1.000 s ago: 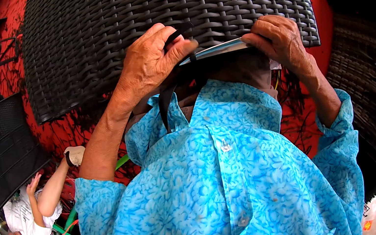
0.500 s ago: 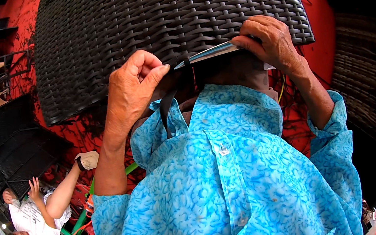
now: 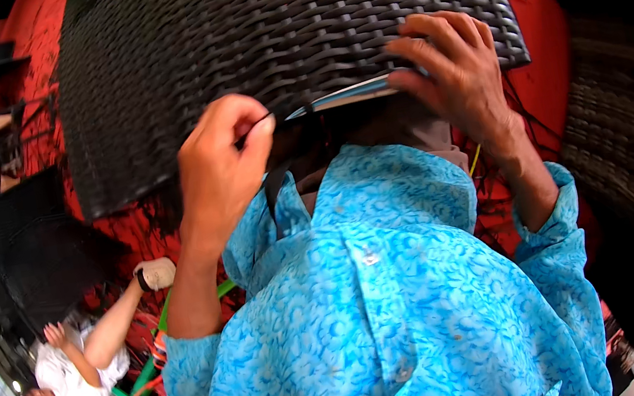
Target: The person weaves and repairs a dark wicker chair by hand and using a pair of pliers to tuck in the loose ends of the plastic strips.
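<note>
A dark woven panel (image 3: 283,44) of flat wicker-like strands lies in front of me, its near edge close to my body. My left hand (image 3: 225,150) is closed, pinching a thin black strand (image 3: 264,120) at that edge. A slim, shiny, pointed metal blade (image 3: 350,95) lies along the edge, with a black strand crossing near its tip. My right hand (image 3: 458,78) is over its right end, the thumb touching it. The other right-hand fingers are spread and lifted above the weave, somewhat blurred. Any handle of the blade is hidden.
The floor (image 3: 540,1) is red, strewn with dark strand scraps. At the left a person in a white top (image 3: 74,377) sits near dark woven pieces (image 3: 41,252) and a green frame (image 3: 144,376). A stack of dark strands (image 3: 615,123) stands at the right.
My right fingers have lifted and spread away from the blade. My left hand has shifted slightly, and a black strand now shows in its pinch. The view has moved slightly.
</note>
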Motion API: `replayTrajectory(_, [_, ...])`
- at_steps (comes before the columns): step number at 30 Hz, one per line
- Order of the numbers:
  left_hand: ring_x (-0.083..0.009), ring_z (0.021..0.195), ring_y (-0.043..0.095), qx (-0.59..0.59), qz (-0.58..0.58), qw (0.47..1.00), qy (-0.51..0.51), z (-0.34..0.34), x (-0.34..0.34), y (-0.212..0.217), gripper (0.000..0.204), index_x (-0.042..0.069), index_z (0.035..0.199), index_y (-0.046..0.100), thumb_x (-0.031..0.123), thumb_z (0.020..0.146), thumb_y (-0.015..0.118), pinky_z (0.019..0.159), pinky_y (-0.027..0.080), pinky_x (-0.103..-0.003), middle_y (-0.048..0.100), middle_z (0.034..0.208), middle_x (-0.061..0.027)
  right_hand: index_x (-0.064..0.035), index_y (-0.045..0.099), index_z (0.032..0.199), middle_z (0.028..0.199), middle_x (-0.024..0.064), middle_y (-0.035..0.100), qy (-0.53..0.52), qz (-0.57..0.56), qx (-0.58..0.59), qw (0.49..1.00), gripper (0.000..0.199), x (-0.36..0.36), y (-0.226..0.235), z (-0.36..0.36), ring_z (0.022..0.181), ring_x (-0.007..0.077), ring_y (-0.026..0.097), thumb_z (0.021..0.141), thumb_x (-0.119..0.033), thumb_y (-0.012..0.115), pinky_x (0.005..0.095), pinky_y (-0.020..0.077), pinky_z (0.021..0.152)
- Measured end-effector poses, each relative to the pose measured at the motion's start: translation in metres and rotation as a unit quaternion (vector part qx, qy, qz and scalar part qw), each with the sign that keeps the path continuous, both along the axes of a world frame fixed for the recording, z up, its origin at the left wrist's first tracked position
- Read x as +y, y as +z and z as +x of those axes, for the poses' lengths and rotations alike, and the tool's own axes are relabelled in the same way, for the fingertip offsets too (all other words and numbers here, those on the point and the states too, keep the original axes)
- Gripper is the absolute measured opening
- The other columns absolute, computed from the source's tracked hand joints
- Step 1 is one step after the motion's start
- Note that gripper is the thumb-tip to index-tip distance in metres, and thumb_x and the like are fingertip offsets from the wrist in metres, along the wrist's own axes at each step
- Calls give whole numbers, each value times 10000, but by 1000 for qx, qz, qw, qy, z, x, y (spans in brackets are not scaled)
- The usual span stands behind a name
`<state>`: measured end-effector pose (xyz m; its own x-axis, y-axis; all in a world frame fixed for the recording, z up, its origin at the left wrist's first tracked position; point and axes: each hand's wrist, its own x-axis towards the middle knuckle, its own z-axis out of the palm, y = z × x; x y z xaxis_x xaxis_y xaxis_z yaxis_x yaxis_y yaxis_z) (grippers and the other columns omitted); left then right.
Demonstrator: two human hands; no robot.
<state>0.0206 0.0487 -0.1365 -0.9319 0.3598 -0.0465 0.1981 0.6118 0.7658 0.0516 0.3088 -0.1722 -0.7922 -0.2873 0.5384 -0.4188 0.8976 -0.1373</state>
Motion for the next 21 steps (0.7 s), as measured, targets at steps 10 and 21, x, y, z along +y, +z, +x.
replayTrajectory(10, [-186, 632, 532, -28, 9, 982, -187, 42, 29, 13, 144, 21, 831, 573, -34, 716, 641, 569, 422, -277, 563, 757, -77, -105, 598, 815, 705, 18, 596, 95, -431, -153, 884, 131, -55, -17, 78, 669, 209, 592, 780, -213, 664, 335, 399, 597])
replayTrajectory(21, [-105, 584, 506, -203, 66, 961, -178, 28, 39, 7, 76, -17, 822, 626, 24, 762, 650, 533, 401, -224, 567, 747, -60, -18, 608, 866, 773, 56, 636, 258, -716, -391, 518, 218, 42, -70, 124, 731, 172, 631, 893, -229, 561, 277, 498, 619])
